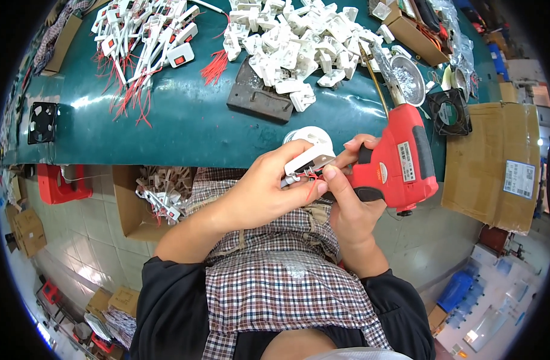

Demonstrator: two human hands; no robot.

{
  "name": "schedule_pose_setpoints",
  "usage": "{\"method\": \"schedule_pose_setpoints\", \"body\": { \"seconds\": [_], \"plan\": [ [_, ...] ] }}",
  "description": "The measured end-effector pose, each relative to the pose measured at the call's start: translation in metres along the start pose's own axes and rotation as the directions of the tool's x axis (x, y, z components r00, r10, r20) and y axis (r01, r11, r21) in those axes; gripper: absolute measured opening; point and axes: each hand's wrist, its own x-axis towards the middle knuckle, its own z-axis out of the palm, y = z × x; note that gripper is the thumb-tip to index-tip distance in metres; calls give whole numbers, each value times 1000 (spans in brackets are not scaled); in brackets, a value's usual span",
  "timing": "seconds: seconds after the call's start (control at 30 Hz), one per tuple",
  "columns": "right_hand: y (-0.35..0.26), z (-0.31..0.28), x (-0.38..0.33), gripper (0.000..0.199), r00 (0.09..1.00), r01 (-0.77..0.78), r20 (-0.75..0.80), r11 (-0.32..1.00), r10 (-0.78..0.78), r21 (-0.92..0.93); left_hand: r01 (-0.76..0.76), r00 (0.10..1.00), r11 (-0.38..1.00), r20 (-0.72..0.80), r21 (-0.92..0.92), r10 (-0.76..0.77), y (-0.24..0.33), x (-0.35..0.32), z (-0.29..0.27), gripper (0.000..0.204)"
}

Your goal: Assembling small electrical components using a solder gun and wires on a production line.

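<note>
On the far left of the green worktop (185,129) lay a small black fan (42,122), flat and out of the way. Next to it a heap of white switch parts w/ red wires (144,42) was spread loose, prob. so single pieces could be picked off the edge. A red wire bundle (215,67) sat apart from it, beside a dark metal block (260,99), which lay flat near the worktop's middle. Below the worktop edge a carton (144,201) stood on the floor by the person's knee, w/ more wired pieces in it, within easy drop reach.

The left hand (269,192) was closed around a white plug part (309,159), thumb on top, holding it tilted above the lap, just in front of the worktop edge, so its red wires (314,183) faced the tool. The right hand (350,201) was wrapped on the grip of a red soldering gun (401,162), forefinger curled at the trigger; its thumb and finger also seemed to pinch the wire, though the contact spot was too small to tell for sure. The gun's tip (374,75) pointed up and away over the worktop.

Behind it a big pile of white housings (293,42) filled the centre-right. A metal dish (407,75) sat by the tip, and a second fan (450,113) near the right edge.
</note>
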Motion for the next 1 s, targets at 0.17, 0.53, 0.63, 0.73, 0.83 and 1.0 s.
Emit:
{"method": "schedule_pose_setpoints", "body": {
  "seconds": [0.17,0.53,0.63,0.73,0.83,1.0],
  "plan": [
    [0,1,1,53,993,75,-88,997,-77,-26,-38,998,996,-52,-82,34,1,-1,3,35],
    [0,-6,1,51,997,46,71,997,-41,-59,-102,957,992,-263,78,119,3,-5,4,22],
    [-1,-10,2,47,984,49,173,996,-36,-74,-143,938,983,-301,115,172,2,-4,5,25],
    [-1,-11,-1,44,987,29,162,994,-12,-105,-170,921,973,-325,154,213,0,-4,5,26],
    [-1,0,-3,42,1000,9,-18,1000,-9,-18,-183,903,959,-348,217,251,-2,-5,9,26],
    [4,-9,-3,44,1000,-4,0,996,4,-87,-202,856,899,-376,388,354,-6,-4,10,24]
  ]
}}
